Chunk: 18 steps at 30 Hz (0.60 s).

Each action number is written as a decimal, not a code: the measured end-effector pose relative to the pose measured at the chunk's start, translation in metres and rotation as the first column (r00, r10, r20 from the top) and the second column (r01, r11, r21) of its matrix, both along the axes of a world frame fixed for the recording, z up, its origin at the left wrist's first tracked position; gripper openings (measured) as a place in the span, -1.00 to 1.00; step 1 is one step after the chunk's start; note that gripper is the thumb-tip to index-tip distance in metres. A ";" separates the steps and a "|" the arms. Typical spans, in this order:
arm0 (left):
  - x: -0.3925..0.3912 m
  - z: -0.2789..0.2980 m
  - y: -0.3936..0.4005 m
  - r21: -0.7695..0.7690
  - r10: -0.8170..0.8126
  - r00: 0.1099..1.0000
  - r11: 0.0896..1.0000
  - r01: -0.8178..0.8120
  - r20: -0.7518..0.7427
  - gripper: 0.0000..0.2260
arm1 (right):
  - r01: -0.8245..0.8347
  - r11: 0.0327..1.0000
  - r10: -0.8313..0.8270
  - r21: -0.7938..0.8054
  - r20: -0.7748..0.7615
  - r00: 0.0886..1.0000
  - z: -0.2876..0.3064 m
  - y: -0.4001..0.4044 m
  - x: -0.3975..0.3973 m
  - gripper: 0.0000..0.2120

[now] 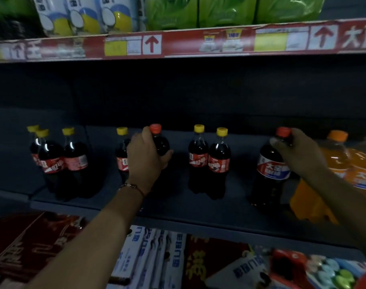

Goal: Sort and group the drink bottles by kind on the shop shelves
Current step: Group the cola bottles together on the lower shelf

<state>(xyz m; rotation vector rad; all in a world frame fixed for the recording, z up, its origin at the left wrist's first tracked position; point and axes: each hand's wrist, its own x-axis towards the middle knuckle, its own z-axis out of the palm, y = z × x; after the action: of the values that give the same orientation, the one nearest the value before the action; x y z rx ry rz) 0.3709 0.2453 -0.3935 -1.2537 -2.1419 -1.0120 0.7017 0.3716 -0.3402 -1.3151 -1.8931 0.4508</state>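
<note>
Bottles of dark cola were spread along the grey middle shelf (pixel 198 209) in loose clusters, and two of them were being handled at once. The left hand (pixel 146 155) was wrapped around the shoulder of a small red-capped cola bottle (pixel 159 140), fingers curled behind it and the thumb pressed to its right side; this bottle stood just beside a lone yellow-capped bottle (pixel 122 155), so its red cap marked it as the odd one in a run of yellow caps — a likely reason for it being taken up. The right hand (pixel 297 153) was closed over the neck of a large cola bottle (pixel 270 170), just under its red cap, with the fingertips hooked round the front; a grip so high on a tall, heavy bottle was judged better suited to tipping or sliding it than to lifting it clear. Further left a group of three yellow-capped bottles (pixel 52 159) was seen, and between the two hands a pair of yellow-capped bottles (pixel 209 161) stood touching. To the right of the large cola, big orange soda bottles (pixel 345 159) were packed close, partly hidden by the right forearm. Sorting was judged to be under way but unfinished — wide gaps were left between clusters of one kind. Packaged goods on the shelves above and below were too blurred to be identified.
</note>
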 end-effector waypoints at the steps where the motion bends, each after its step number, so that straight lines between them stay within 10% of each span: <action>1: 0.006 -0.001 -0.005 0.034 -0.061 0.997 0.998 0.059 0.046 -0.32 | 0.022 0.999 -0.023 0.029 0.029 0.999 0.001 0.000 0.003 -0.62; 18: 0.141 0.005 -0.016 0.229 -0.561 0.714 0.826 0.515 0.419 -0.41 | 0.082 0.997 -0.077 -0.003 0.313 0.947 0.033 0.003 0.030 -0.69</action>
<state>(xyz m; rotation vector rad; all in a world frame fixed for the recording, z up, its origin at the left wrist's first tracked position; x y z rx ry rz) 0.5122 0.2295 -0.3889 -1.7918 -2.0429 -1.8114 0.7320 0.3741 -0.3070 -1.5404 -2.0860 0.2245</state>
